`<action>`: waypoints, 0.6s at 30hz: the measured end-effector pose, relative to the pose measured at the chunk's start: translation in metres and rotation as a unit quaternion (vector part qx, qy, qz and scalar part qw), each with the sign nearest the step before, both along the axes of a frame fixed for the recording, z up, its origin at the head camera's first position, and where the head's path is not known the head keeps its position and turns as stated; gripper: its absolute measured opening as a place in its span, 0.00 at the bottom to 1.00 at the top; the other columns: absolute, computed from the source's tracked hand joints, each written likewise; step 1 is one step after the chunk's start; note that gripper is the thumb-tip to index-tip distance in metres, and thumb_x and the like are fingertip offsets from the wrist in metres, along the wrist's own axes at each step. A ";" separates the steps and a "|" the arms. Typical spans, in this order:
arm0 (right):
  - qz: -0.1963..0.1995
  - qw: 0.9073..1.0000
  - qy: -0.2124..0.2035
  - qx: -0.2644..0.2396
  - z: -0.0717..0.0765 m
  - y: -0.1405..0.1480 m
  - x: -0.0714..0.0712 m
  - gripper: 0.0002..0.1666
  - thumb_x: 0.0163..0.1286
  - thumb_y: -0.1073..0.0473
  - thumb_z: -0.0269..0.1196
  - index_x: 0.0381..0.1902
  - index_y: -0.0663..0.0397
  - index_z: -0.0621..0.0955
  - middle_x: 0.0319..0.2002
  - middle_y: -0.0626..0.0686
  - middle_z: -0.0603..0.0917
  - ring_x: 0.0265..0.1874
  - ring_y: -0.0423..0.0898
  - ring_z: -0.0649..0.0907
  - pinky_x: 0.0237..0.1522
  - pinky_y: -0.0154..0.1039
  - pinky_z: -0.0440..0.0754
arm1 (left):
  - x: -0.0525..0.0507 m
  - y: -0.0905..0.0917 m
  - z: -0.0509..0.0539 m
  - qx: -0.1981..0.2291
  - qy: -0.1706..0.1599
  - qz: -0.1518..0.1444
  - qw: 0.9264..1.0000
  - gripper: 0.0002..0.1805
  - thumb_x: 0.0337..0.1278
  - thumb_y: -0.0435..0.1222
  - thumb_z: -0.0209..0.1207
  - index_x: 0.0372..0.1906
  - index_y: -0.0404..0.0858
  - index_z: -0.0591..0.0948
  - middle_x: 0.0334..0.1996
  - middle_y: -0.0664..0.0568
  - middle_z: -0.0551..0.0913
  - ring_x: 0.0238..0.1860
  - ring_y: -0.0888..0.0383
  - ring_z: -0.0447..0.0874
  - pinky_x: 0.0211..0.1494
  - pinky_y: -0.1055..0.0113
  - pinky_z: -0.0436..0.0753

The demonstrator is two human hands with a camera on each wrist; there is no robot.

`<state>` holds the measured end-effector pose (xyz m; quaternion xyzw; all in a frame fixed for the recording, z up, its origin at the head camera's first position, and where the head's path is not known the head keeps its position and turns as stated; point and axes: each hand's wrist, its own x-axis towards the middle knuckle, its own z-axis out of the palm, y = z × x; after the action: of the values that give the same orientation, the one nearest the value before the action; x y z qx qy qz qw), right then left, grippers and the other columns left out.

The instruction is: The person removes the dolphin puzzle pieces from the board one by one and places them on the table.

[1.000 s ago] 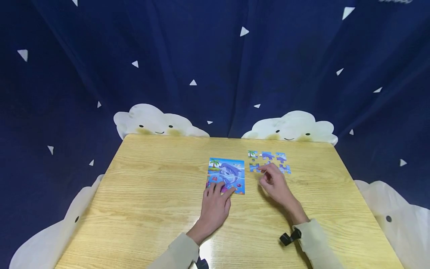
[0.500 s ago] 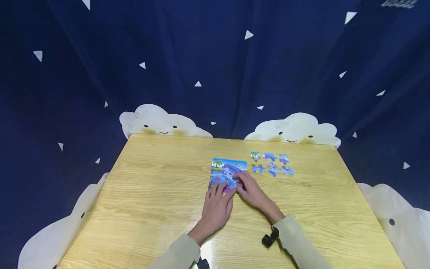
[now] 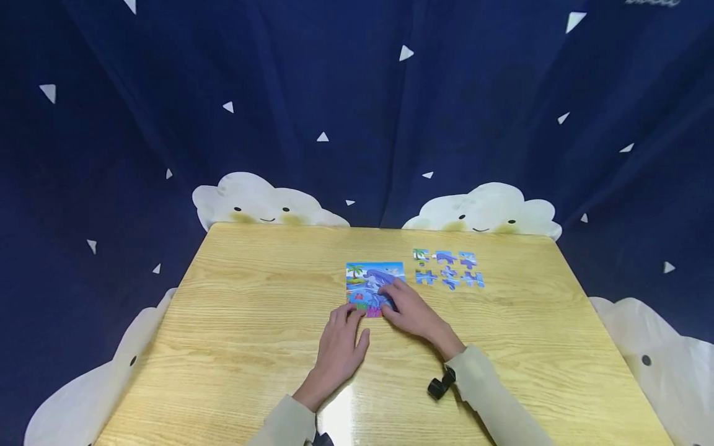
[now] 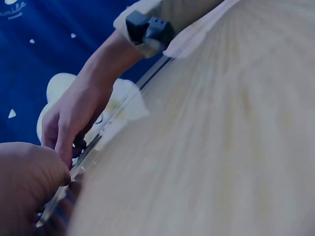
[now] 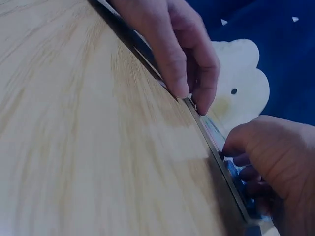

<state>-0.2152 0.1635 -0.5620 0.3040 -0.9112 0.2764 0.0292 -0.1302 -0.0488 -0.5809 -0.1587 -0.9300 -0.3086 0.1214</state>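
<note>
A square dolphin picture card (image 3: pixel 385 267), with a palm tree and sea colours, lies flat on the wooden table. My right hand (image 3: pixel 411 314) reaches over its lower right part, fingers bent and thumb near the lower edge, gripping the card there. In the right wrist view the same right hand (image 5: pixel 283 167) hides much of that contact. Fingertips of my left hand (image 3: pixel 339 342) touch the card's lower left edge, the thumb held apart over the wood. The left wrist view shows the left hand (image 4: pixel 29 182) low, with its fingers partly hidden.
Several loose jigsaw pieces (image 3: pixel 444 256) lie in two rows to the right of the card. The table's far edge (image 3: pixel 379 230) meets a dark blue curtain (image 3: pixel 385 111) with white clouds. A black wrist camera (image 3: pixel 440 385) hangs by the right sleeve.
My right hand has moved left from the loose pieces onto the picture card. My left hand has drawn back toward the lower left, and the card has turned a little straighter.
</note>
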 end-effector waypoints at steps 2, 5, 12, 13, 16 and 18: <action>0.007 1.000 -0.003 0.004 0.002 -0.007 -0.001 0.19 0.72 0.60 0.65 0.59 0.58 0.82 0.49 0.52 0.79 0.42 0.45 0.77 0.49 0.45 0.81 | -0.004 -0.005 0.001 0.010 0.012 -0.004 1.000 0.16 0.70 0.39 0.62 0.58 0.40 0.83 0.62 0.45 0.77 0.64 0.47 0.73 0.65 0.51 0.78; 0.021 1.000 -0.007 -0.005 0.001 -0.016 -0.003 0.20 0.72 0.59 0.65 0.59 0.58 0.82 0.49 0.52 0.79 0.43 0.45 0.77 0.49 0.44 0.81 | -0.010 -0.010 0.000 0.027 0.026 -0.012 0.999 0.10 0.70 0.36 0.62 0.52 0.41 0.85 0.57 0.48 0.79 0.59 0.49 0.76 0.62 0.53 0.79; 0.027 0.999 -0.004 -0.030 -0.007 -0.022 -0.006 0.18 0.71 0.57 0.67 0.56 0.55 0.83 0.41 0.48 0.77 0.38 0.42 0.74 0.44 0.41 0.78 | -0.018 -0.017 -0.003 0.047 0.022 0.042 0.998 0.16 0.70 0.36 0.62 0.58 0.38 0.84 0.58 0.45 0.81 0.62 0.46 0.76 0.61 0.49 0.77; 0.026 0.999 -0.005 -0.034 -0.008 -0.022 -0.006 0.17 0.71 0.56 0.67 0.55 0.54 0.83 0.42 0.48 0.77 0.39 0.42 0.75 0.44 0.40 0.78 | -0.019 -0.018 -0.003 0.043 0.019 0.049 0.998 0.18 0.70 0.37 0.62 0.61 0.37 0.83 0.59 0.44 0.80 0.64 0.45 0.75 0.63 0.47 0.76; 0.028 0.999 -0.009 -0.043 -0.009 -0.024 -0.007 0.17 0.68 0.54 0.69 0.52 0.53 0.83 0.41 0.49 0.77 0.40 0.43 0.75 0.46 0.42 0.79 | -0.021 -0.022 -0.004 0.015 0.016 0.050 0.999 0.24 0.72 0.40 0.60 0.68 0.36 0.79 0.65 0.42 0.78 0.70 0.42 0.71 0.69 0.43 0.73; 0.029 0.999 -0.013 -0.037 -0.009 -0.025 -0.008 0.19 0.67 0.52 0.69 0.52 0.53 0.82 0.42 0.49 0.77 0.41 0.43 0.76 0.47 0.42 0.78 | -0.023 -0.024 -0.005 -0.001 0.017 0.041 0.999 0.26 0.73 0.40 0.58 0.70 0.37 0.77 0.68 0.41 0.76 0.72 0.40 0.69 0.72 0.40 0.70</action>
<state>-0.2231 0.1382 -0.5713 0.3250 -0.8915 0.3150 0.0206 -0.1530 -0.0730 -0.5862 -0.1252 -0.9339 -0.2998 0.1494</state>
